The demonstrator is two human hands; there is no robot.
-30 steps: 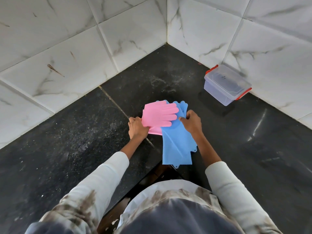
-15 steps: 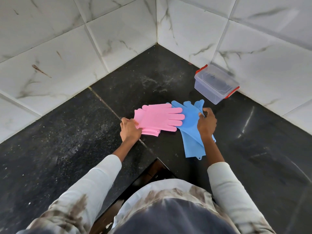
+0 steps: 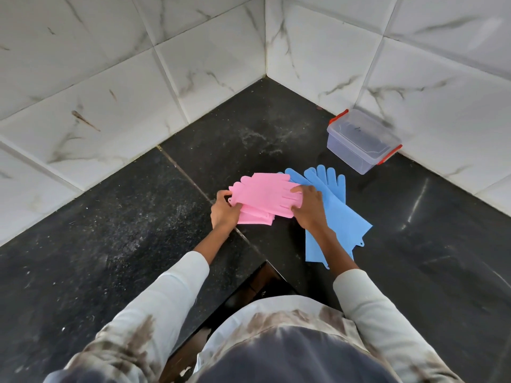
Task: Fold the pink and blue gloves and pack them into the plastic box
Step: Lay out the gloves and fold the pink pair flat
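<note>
The pink gloves [image 3: 262, 193] lie folded over themselves on the black counter, fingers pointing right. My left hand [image 3: 223, 212] grips their left end. My right hand [image 3: 309, 206] pinches the fingertip end of the upper pink layer. The blue gloves [image 3: 336, 217] lie flat and unfolded to the right, fingers pointing away from me, partly under my right hand and forearm. The clear plastic box [image 3: 362, 140] with red latches stands with its lid on, against the right wall, beyond the blue gloves.
White marble-tiled walls [image 3: 166, 78] meet in a corner behind the black stone counter [image 3: 110, 230]. The counter's inner edge forms a notch right in front of my body [image 3: 265, 272]. A seam runs diagonally across the counter under the pink gloves.
My right hand left the blue gloves and moved left onto the pink gloves' fingertip end. The blue gloves now lie flat and spread. My left hand stays on the pink gloves.
</note>
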